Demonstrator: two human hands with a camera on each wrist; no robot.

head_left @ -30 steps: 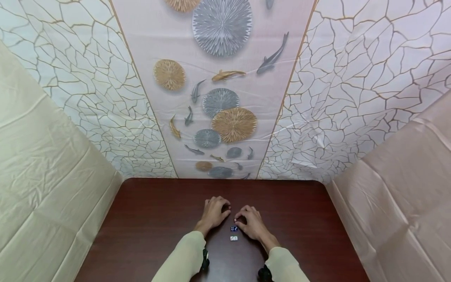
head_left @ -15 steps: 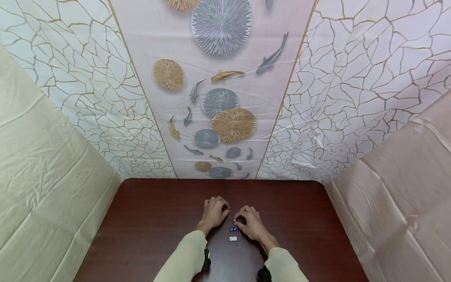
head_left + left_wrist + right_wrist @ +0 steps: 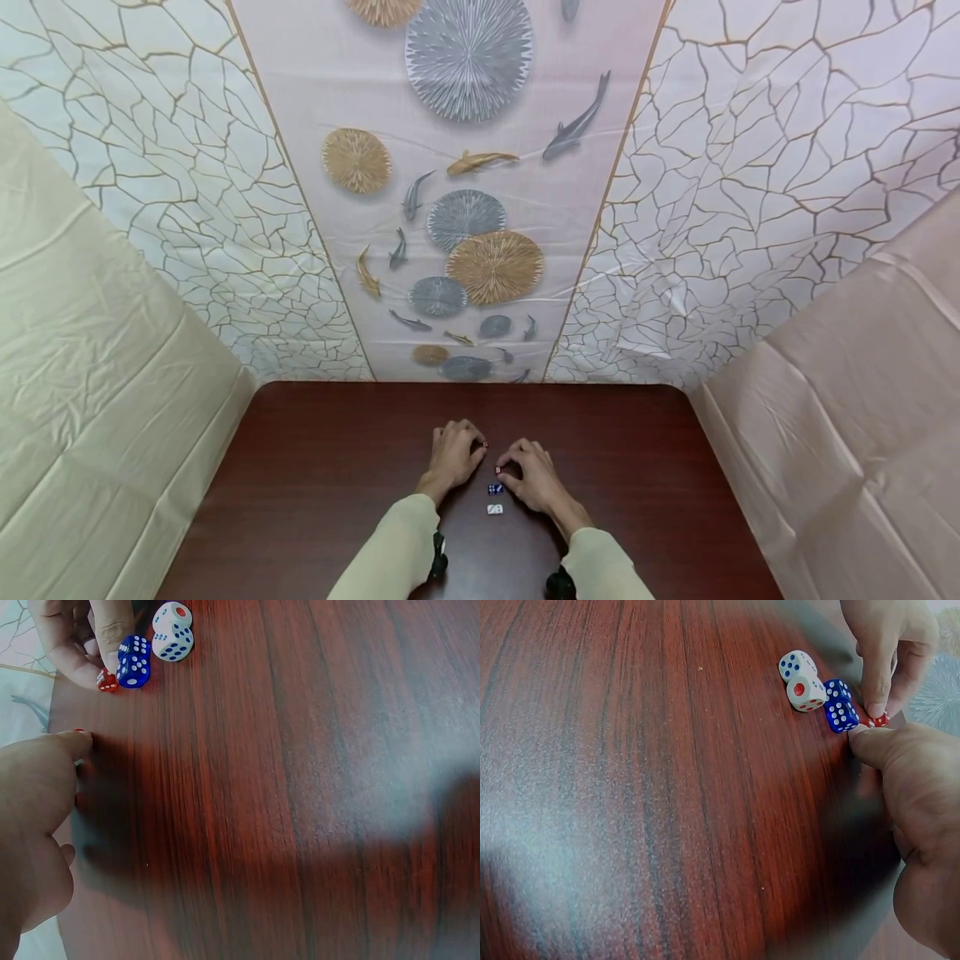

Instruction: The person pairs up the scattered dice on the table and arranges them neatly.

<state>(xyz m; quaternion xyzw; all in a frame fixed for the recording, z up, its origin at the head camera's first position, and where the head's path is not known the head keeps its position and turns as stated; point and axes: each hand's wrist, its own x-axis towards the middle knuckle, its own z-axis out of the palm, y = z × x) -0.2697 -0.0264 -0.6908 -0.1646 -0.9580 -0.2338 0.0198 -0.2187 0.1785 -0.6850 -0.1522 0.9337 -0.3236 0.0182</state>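
In the head view my left hand (image 3: 452,455) pinches a small red die (image 3: 485,444) between thumb and fingertips. My right hand (image 3: 532,478) pinches a second red die (image 3: 498,470), slightly closer to me and to the right. Two blue dice (image 3: 495,490) sit side by side just in front of the right thumb. Nearer still are two white dice (image 3: 495,509), also touching each other. The right wrist view shows the right thumb beside the blue dice (image 3: 841,706). In the left wrist view the left fingers mostly hide their die.
A dark red-brown wooden table (image 3: 337,450) lies under the hands. Patterned cloth (image 3: 480,167) hangs behind its far edge, and pale cloth panels (image 3: 97,350) stand on both sides.
The head view has shifted slightly. Both hands keep their pinch on the red dice, and the blue and white dice stay in place.
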